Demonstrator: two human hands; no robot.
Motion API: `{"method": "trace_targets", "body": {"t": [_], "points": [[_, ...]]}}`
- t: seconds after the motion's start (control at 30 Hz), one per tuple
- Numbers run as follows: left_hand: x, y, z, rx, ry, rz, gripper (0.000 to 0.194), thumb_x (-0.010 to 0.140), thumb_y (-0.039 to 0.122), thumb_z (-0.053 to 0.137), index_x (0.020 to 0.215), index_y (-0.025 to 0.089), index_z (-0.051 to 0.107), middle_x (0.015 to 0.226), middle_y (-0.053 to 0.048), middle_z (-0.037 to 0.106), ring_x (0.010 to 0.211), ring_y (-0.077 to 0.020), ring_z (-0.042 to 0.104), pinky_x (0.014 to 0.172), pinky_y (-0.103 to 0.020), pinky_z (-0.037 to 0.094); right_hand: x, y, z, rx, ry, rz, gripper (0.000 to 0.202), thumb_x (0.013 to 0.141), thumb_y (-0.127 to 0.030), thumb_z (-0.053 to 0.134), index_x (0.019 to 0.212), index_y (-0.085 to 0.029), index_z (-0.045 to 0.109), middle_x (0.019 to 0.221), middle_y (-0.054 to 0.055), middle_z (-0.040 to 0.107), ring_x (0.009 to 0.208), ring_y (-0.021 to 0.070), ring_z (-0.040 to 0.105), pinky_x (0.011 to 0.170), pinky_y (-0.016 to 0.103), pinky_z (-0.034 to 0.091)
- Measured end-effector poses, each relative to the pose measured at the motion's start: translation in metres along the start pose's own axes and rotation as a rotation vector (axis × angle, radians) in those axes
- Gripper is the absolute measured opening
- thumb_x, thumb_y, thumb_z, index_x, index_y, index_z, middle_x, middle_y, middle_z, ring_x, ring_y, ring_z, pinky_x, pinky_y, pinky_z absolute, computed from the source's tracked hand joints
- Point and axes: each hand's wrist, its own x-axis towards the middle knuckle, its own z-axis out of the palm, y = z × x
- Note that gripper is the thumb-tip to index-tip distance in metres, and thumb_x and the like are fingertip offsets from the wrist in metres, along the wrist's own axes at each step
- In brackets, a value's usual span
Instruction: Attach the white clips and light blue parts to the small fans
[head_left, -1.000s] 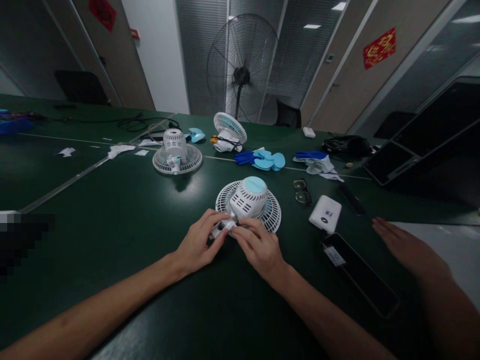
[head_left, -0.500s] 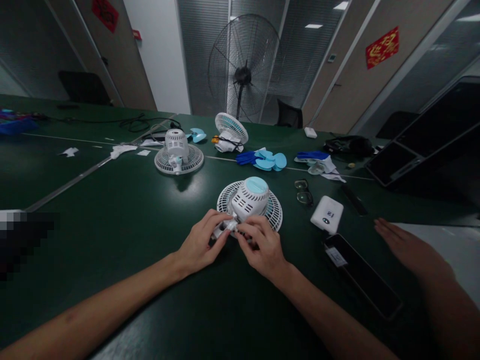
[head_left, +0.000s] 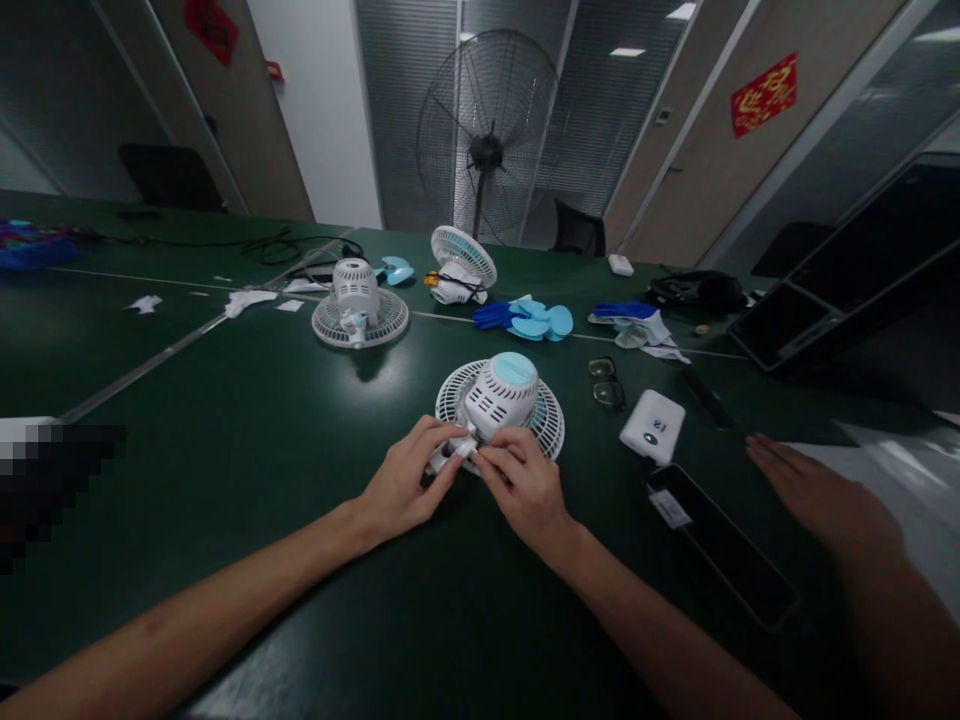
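Note:
A small white fan [head_left: 501,392] with a light blue disc on its motor housing rests grille-down on the green table [head_left: 330,610]. At its near left edge is a white clip-like part [head_left: 450,452]. My left hand [head_left: 409,478] pinches this part from the left. From the right, my right hand [head_left: 525,490] has its thumb and fingertips closed on the same part, close to the housing. The fingers hide some of the part.
Another white fan [head_left: 356,300] lies grille-down at left. Behind stand a third fan [head_left: 461,265] and light blue blades [head_left: 541,320]. Glasses [head_left: 606,382], a white box [head_left: 652,427] and a black phone-like device [head_left: 724,545] lie rightward. Another person's hand [head_left: 825,495] is far right.
My hands have barely shifted at the white part. At the far right, a clear plastic sheet now shows beside the other person's hand.

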Motion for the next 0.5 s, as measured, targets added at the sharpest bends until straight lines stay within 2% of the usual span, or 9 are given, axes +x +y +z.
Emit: {"method": "trace_targets", "body": {"t": [0.17, 0.3, 0.4, 0.5], "points": [[-0.0005, -0.0005, -0.0011, 0.001, -0.003, -0.009, 0.038, 0.101, 0.016, 0.059, 0.139, 0.021, 0.053, 0.116, -0.009, 0.061, 0.103, -0.0211, 0.063, 0.088, -0.035, 0.055, -0.0008, 0.0016, -0.0041, 0.009, -0.020, -0.042, 0.012, 0.103, -0.024, 0.063, 0.112, -0.020, 0.068, 0.108, 0.008, 0.063, 0.080, 0.0140, 0.070, 0.065, 0.024, 0.062], [-0.0001, -0.0011, -0.0024, 0.010, -0.004, -0.019, 0.038, 0.101, 0.017, 0.059, 0.139, 0.021, 0.053, 0.114, -0.008, 0.061, 0.096, -0.0197, 0.062, 0.084, -0.033, 0.054, -0.0033, 0.0035, -0.0054, -0.026, -0.057, -0.116, 0.022, 0.103, -0.017, 0.060, 0.123, -0.022, 0.067, 0.110, 0.008, 0.063, 0.086, 0.0141, 0.071, 0.073, 0.025, 0.064], [0.0003, -0.0010, -0.0021, 0.014, -0.004, -0.010, 0.037, 0.102, 0.017, 0.058, 0.138, 0.021, 0.054, 0.115, -0.009, 0.061, 0.098, -0.0205, 0.063, 0.086, -0.034, 0.055, -0.0033, 0.0028, -0.0033, -0.024, -0.005, -0.065, 0.016, 0.104, -0.023, 0.063, 0.119, -0.021, 0.069, 0.108, 0.008, 0.063, 0.090, 0.0164, 0.071, 0.076, 0.028, 0.065], [0.0003, -0.0005, -0.0012, 0.015, -0.001, 0.002, 0.036, 0.101, 0.018, 0.058, 0.138, 0.021, 0.054, 0.116, -0.009, 0.062, 0.101, -0.0216, 0.063, 0.087, -0.036, 0.056, -0.0016, -0.0001, -0.0014, -0.011, -0.003, -0.007, 0.013, 0.105, -0.026, 0.061, 0.108, -0.019, 0.071, 0.107, 0.009, 0.063, 0.084, 0.0152, 0.070, 0.074, 0.029, 0.065]]}}
